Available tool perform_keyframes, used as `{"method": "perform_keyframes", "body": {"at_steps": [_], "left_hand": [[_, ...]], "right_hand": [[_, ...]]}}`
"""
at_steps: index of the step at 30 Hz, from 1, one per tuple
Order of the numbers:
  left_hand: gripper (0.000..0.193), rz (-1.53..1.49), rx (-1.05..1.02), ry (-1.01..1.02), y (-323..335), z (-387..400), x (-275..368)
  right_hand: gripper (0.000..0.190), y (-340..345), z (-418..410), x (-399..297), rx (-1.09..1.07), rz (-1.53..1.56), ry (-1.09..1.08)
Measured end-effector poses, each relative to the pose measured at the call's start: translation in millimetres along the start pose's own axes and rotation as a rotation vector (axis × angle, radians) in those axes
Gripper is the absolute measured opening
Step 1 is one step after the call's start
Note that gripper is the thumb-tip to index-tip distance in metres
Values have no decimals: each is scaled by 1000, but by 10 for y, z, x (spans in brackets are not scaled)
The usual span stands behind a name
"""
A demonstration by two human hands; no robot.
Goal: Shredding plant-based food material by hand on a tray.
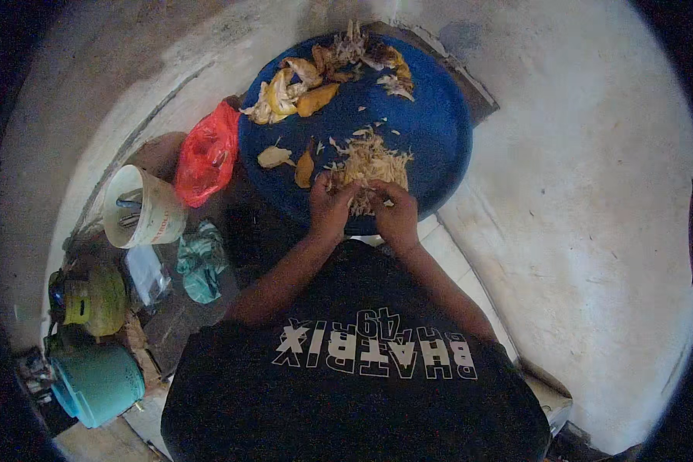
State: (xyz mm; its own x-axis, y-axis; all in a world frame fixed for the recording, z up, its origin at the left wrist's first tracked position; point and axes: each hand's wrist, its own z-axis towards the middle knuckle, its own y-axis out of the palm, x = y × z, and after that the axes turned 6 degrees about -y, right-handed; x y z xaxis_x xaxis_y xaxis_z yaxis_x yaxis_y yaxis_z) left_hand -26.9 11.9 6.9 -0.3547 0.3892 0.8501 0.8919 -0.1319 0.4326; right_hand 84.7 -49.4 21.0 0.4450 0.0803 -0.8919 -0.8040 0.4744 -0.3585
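My left hand and my right hand meet at the near side of a round blue tabletop or tray. Their fingertips pinch small strands of meat, partly hidden by the fingers. Around and beyond them spreads a heap of shredded meat that looks like cooked chicken. To the left of the heap lie a brown strip and a pale flat piece. Larger yellow-brown chicken pieces rest along the far left rim. A partly stripped piece sits at the far right.
Left of the blue surface hangs or stands a red plastic bag. Nearer are a white bucket with metal utensils, a green plastic bag, a yellow-green gas cylinder and a turquoise container. A pale wall rises on the right.
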Motion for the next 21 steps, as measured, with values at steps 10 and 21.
{"method": "perform_keyframes", "body": {"at_steps": [10, 21], "left_hand": [[34, 91, -31, -58, -55, 76, -86], [33, 11, -27, -75, 86, -77, 91]], "right_hand": [[20, -23, -10, 100, -75, 333, 360], [22, 37, -50, 22, 78, 374, 417]]}}
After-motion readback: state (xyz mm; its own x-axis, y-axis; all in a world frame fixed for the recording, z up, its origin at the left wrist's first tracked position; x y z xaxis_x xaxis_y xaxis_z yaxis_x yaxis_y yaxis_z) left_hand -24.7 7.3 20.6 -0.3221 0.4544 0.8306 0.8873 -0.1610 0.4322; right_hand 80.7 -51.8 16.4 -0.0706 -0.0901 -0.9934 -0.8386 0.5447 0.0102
